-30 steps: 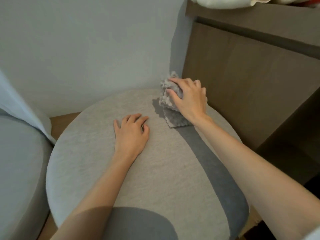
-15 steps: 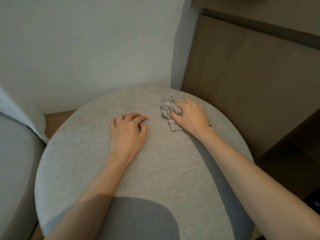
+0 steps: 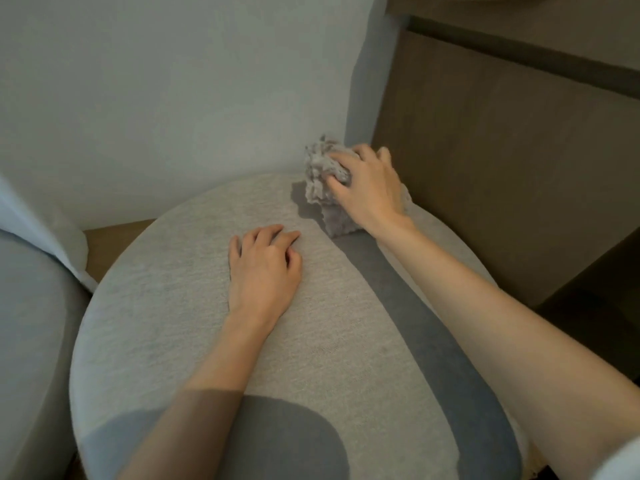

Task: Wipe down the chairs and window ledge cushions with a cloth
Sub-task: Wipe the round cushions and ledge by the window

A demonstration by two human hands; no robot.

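Note:
A round chair seat (image 3: 166, 327) covered in light grey fabric fills the middle of the view. My left hand (image 3: 263, 271) rests palm down near its centre, fingers lightly bent on the fabric and holding nothing. My right hand (image 3: 367, 188) grips a crumpled grey cloth (image 3: 320, 171) at the seat's far right edge, close to the wall corner. The top of the cloth stands bunched up above the seat, and a lower flap trails on the fabric under my wrist.
A white wall (image 3: 173, 98) stands right behind the seat. A brown wooden cabinet side (image 3: 502, 168) runs along the right. Another grey cushioned seat (image 3: 31, 323) with a pale cloth edge lies at the left. A strip of wood floor (image 3: 114, 233) shows between them.
My right hand has pushed the cloth from the seat's surface out to the far right edge by the corner. The cloth now stands more bunched up. My left hand stays in place.

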